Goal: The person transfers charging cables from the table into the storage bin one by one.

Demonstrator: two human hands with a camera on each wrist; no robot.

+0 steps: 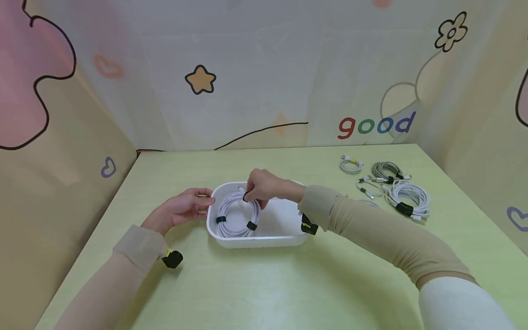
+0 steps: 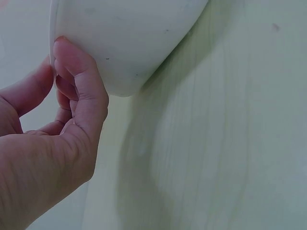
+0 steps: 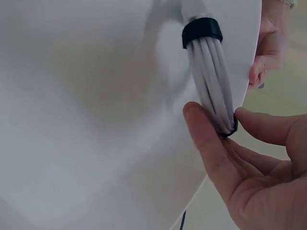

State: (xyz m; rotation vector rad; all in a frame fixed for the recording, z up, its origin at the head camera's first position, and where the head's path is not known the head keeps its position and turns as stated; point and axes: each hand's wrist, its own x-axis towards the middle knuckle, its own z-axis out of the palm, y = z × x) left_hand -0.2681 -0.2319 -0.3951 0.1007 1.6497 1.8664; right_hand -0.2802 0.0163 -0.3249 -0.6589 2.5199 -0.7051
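A white plastic bin (image 1: 255, 243) stands on the table with a coiled white cable (image 1: 223, 208) in its left part. Several black straps bind the coil. My right hand (image 1: 264, 185) reaches over the back rim and pinches the coil at its upper right strap. In the right wrist view, thumb and fingers close on the white strands (image 3: 211, 79), which stand edge-on inside the bin. My left hand (image 1: 185, 208) holds the bin's left end. From the left wrist, its thumb is at the rim and its fingers (image 2: 79, 81) lie against the outer wall.
On the right of the table (image 1: 264, 288) lie a thin white cable with a yellow tie (image 1: 351, 167), a grey coiled cable (image 1: 385, 169), a short white cable (image 1: 368, 189) and a large white coil (image 1: 417, 195). My right sleeve partly hides another white cable (image 1: 368, 202). Printed cloth walls (image 1: 264, 82) surround the table.
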